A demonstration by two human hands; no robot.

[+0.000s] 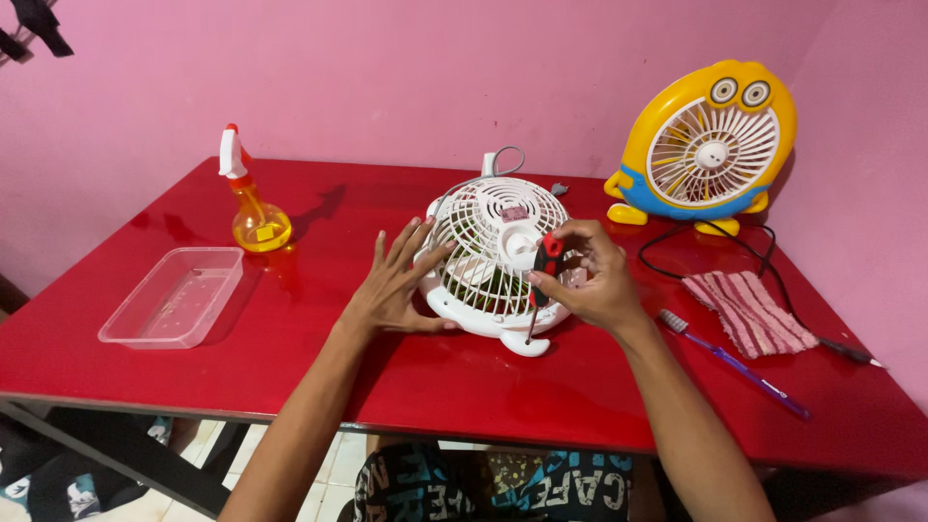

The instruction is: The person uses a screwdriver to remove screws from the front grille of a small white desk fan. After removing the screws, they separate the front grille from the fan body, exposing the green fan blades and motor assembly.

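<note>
A small white table fan point(495, 253) lies tilted on the red table point(319, 358), grille facing up toward me. My left hand point(398, 278) rests flat against its left side, fingers spread. My right hand point(592, 277) grips a screwdriver point(541, 285) with a red and black handle; its shaft points down at the fan's lower foot point(527, 343). The fan's white cord point(503, 159) loops behind it.
A clear plastic tray point(174, 297) and an orange spray bottle point(253, 208) stand at the left. At the back right sits a yellow cartoon-shaped fan point(710, 145) with a black cable point(677, 253). A striped cloth point(749, 311) and a purple toothbrush point(735, 363) lie to the right.
</note>
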